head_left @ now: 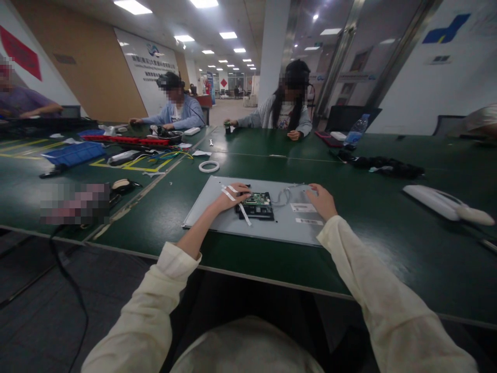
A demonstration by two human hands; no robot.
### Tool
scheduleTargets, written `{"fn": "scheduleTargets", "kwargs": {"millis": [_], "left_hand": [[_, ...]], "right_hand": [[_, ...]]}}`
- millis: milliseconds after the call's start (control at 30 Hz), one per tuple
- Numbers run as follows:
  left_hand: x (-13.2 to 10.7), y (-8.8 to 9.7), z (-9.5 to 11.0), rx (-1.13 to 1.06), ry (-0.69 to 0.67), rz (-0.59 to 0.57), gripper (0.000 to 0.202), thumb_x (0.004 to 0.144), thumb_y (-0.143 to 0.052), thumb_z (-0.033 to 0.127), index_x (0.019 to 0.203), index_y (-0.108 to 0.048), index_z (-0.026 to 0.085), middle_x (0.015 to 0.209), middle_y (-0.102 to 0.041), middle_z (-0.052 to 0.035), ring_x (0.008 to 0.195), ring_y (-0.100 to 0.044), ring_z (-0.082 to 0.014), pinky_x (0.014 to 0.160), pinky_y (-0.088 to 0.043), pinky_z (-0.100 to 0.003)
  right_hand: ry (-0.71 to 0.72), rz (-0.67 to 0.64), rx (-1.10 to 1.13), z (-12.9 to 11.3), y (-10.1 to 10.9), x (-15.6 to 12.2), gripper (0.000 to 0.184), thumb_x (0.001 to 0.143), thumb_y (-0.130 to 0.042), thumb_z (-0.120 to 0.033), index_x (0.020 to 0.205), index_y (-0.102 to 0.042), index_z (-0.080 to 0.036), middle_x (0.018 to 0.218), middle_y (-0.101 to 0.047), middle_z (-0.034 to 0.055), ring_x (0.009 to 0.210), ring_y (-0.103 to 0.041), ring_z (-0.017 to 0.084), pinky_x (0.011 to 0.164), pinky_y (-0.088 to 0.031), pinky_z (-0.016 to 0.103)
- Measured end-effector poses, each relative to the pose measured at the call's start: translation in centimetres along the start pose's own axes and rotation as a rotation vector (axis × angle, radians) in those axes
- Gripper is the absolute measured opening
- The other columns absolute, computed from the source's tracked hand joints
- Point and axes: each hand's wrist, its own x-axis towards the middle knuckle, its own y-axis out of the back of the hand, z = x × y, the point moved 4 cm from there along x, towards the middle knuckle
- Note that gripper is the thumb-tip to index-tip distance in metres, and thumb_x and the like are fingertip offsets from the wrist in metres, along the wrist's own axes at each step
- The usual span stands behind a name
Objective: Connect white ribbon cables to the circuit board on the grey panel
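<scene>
A flat grey metal panel [209,210] lies on the green table in front of me. Near its middle is a green circuit board [261,199] in a black frame [256,211]. My left hand [232,198] rests at the board's left side, fingers stretched toward it. White tape strips cross its back, and one loose strip [245,214] hangs down over the panel. A thin grey cable [286,195] runs from the board toward the panel's far right. Close to that cable's end is my right hand [323,201], fingers curved and apart above two white labels [303,207].
Beyond the panel lies a white tape roll [208,166]. A blue tray [73,154], wires and tools lie left; a white device [430,202] and water bottle [357,129] stand right. Two people [176,106] sit across the table, another person [27,101] far left.
</scene>
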Motion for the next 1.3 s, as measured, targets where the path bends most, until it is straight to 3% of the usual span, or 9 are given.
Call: {"fn": "scheduleTargets", "kwargs": {"millis": [167,300,433,667,800,933,1067,1300], "left_hand": [[0.0,0.1,0.3,-0.039,-0.026,-0.008,0.030,0.085,-0.052,0.040,0.100,-0.068,0.019,0.107,-0.065,-0.0072,0.101,-0.060,-0.0178,0.092,-0.047,-0.032],[-0.1,0.1,0.4,-0.048,-0.028,-0.030,0.029,0.085,-0.053,0.038,0.102,-0.068,0.019,0.108,-0.064,-0.0072,0.101,-0.059,-0.0177,0.092,-0.047,-0.032],[-0.1,0.1,0.3,-0.050,-0.028,-0.044,0.029,0.085,-0.053,0.037,0.103,-0.067,0.020,0.109,-0.064,-0.0070,0.102,-0.059,-0.0177,0.092,-0.046,-0.032],[0.0,-0.1,0.1,-0.046,-0.049,-0.037,0.030,0.086,-0.051,0.038,0.103,-0.067,0.019,0.107,-0.065,-0.0065,0.101,-0.059,-0.0175,0.091,-0.046,-0.032],[0.0,-0.2,0.0,-0.049,-0.059,-0.028,0.030,0.086,-0.052,0.038,0.103,-0.067,0.019,0.108,-0.065,-0.0071,0.102,-0.059,-0.0178,0.092,-0.046,-0.032],[-0.1,-0.1,0.0,-0.051,-0.042,-0.032,0.029,0.085,-0.053,0.037,0.104,-0.067,0.020,0.108,-0.064,-0.0069,0.103,-0.059,-0.0178,0.093,-0.046,-0.032],[-0.1,-0.2,-0.1,-0.056,-0.048,-0.031,0.029,0.085,-0.053,0.037,0.103,-0.067,0.019,0.107,-0.065,-0.0070,0.101,-0.059,-0.0175,0.092,-0.046,-0.032],[-0.1,-0.5,-0.3,-0.033,-0.106,0.005,0.029,0.087,-0.051,0.035,0.103,-0.066,0.017,0.105,-0.066,-0.0076,0.104,-0.058,-0.0176,0.093,-0.046,-0.033]], "right_hand": [[0.258,0.015,-0.084,-1.9,-0.4,-0.3,0.043,0.082,-0.045,-0.037,0.118,-0.056,-0.015,0.117,-0.057,0.0149,0.113,-0.048,0.027,0.098,-0.036,0.046],[0.516,-0.136,-0.153,-4.7,-1.0,-1.5,0.044,0.089,-0.038,-0.040,0.124,-0.054,-0.020,0.132,-0.047,0.0107,0.130,-0.032,0.026,0.104,-0.029,0.049],[0.630,-0.285,-0.211,-6.4,-1.2,-2.7,0.040,0.090,-0.036,-0.042,0.119,-0.058,-0.026,0.135,-0.046,0.0062,0.134,-0.025,0.027,0.104,-0.028,0.053],[0.654,-0.290,-0.205,-6.7,-1.0,-2.6,0.034,0.090,-0.038,-0.041,0.103,-0.061,-0.019,0.129,-0.049,0.0090,0.132,-0.028,0.027,0.105,-0.027,0.051],[0.628,-0.305,-0.177,-7.2,-0.7,-2.6,0.029,0.090,-0.038,-0.039,0.093,-0.059,-0.018,0.114,-0.056,0.0102,0.118,-0.044,0.025,0.100,-0.034,0.045],[0.536,-0.311,-0.155,-6.9,-0.6,-2.5,0.030,0.089,-0.039,-0.039,0.099,-0.057,-0.017,0.102,-0.058,0.0110,0.098,-0.053,0.024,0.088,-0.043,0.040],[0.535,-0.315,-0.130,-6.5,-0.7,-2.6,0.034,0.088,-0.040,-0.038,0.109,-0.057,-0.017,0.106,-0.057,0.0116,0.101,-0.052,0.025,0.090,-0.042,0.040],[0.563,-0.314,-0.099,-6.5,-0.7,-2.8,0.029,0.087,-0.041,-0.030,0.104,-0.061,-0.017,0.103,-0.058,0.0118,0.101,-0.052,0.025,0.091,-0.041,0.041]]}}
